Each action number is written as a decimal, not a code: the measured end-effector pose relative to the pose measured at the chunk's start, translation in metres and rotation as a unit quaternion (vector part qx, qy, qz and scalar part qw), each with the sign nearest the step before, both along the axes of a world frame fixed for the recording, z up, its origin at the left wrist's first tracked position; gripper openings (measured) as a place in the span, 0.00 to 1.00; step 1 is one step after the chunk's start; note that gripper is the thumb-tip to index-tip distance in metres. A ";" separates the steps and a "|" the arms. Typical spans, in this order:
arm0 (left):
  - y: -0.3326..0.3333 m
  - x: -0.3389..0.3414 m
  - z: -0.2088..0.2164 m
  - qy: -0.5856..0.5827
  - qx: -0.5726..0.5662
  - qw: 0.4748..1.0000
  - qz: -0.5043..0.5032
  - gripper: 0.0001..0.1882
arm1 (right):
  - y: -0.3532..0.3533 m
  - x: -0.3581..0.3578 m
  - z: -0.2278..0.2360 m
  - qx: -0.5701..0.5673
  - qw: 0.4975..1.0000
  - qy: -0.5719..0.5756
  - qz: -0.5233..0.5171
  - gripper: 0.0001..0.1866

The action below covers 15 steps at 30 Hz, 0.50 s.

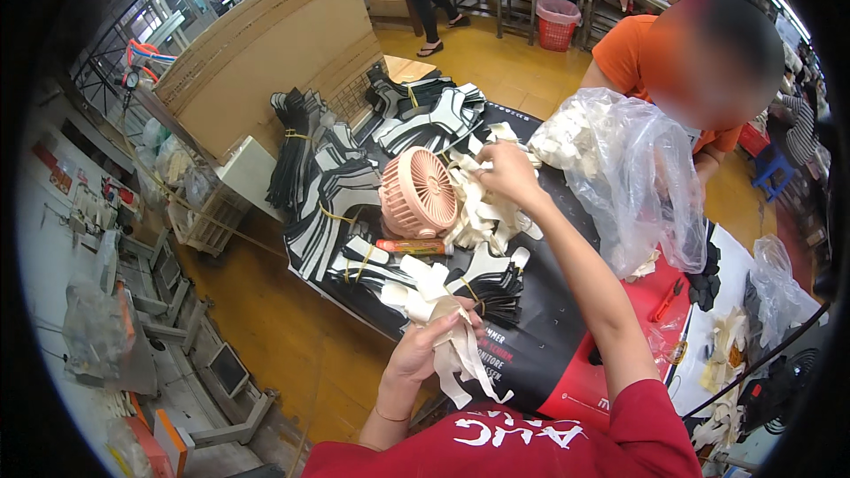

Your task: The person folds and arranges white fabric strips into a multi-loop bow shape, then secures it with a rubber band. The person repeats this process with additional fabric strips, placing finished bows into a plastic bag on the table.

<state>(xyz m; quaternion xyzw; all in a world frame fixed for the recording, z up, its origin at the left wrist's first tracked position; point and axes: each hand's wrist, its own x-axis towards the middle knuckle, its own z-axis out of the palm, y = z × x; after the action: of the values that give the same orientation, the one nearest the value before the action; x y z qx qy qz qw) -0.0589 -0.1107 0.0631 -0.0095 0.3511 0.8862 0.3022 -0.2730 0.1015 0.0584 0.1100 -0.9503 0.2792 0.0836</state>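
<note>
Your left hand (423, 350) is clenched on a bunch of cream strips (447, 336), held low at the near edge of the black table cover (531, 345); the loose ends dangle below your fist. Your right hand (506, 173) is out over the loose pile of cream pieces (482, 208) just right of the pink fan (416, 193), fingers pinched on one piece at the top of the heap.

Handling, my read: the strips look light, thin and floppy (foam or fabric, can't tell which). They'll fold and slide, so pinch each one near an end or a wide part and stack it flat into the fist. Don't grab mid-pile, or the neighbours come up with it.

Around you: banded black-and-white stacks (332, 186) to the left of the fan, an orange tube (412, 247) lying in front of it, and a clear plastic bag (633, 173) of the same cream pieces to the right, beside a person in an orange shirt (633, 53).
</note>
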 end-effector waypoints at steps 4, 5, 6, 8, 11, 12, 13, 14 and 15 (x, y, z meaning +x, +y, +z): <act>-0.012 -0.008 -0.004 0.002 0.010 1.000 0.026 0.16 | 0.035 0.007 -0.002 -0.214 0.971 -0.089 0.052 0.11; -0.012 -0.012 -0.005 0.006 0.006 1.000 0.027 0.15 | 0.042 0.009 -0.001 -0.266 0.947 -0.182 0.014 0.12; -0.012 -0.016 -0.006 0.013 0.002 1.000 0.028 0.15 | 0.046 0.009 0.000 -0.306 0.927 -0.218 0.005 0.13; -0.009 -0.022 -0.005 0.006 -0.014 0.999 0.032 0.15 | 0.046 0.010 -0.001 -0.266 0.954 -0.139 0.017 0.13; -0.003 -0.027 -0.002 0.007 -0.005 0.999 0.032 0.14 | 0.031 0.006 -0.003 -0.221 0.968 -0.118 0.005 0.15; -0.002 -0.027 -0.001 0.002 -0.009 0.999 0.031 0.14 | 0.025 0.004 -0.004 -0.218 0.968 -0.122 -0.001 0.15; 0.000 -0.027 -0.001 -0.004 -0.014 0.999 0.033 0.13 | 0.019 0.003 -0.004 -0.214 0.968 -0.127 -0.012 0.16; 0.001 -0.026 -0.001 -0.007 -0.014 0.999 0.034 0.13 | 0.016 0.002 -0.003 -0.211 0.968 -0.131 -0.022 0.16; 0.001 -0.024 -0.001 -0.005 -0.019 0.999 0.036 0.13 | 0.011 -0.001 -0.001 -0.247 0.951 -0.184 -0.029 0.18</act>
<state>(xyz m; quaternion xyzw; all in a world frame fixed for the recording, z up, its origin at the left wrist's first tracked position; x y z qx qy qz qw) -0.0834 -0.1098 0.0622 -0.0325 0.3657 0.8896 0.2717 -0.2738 0.1123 0.0573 0.0053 -0.8534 0.5177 -0.0606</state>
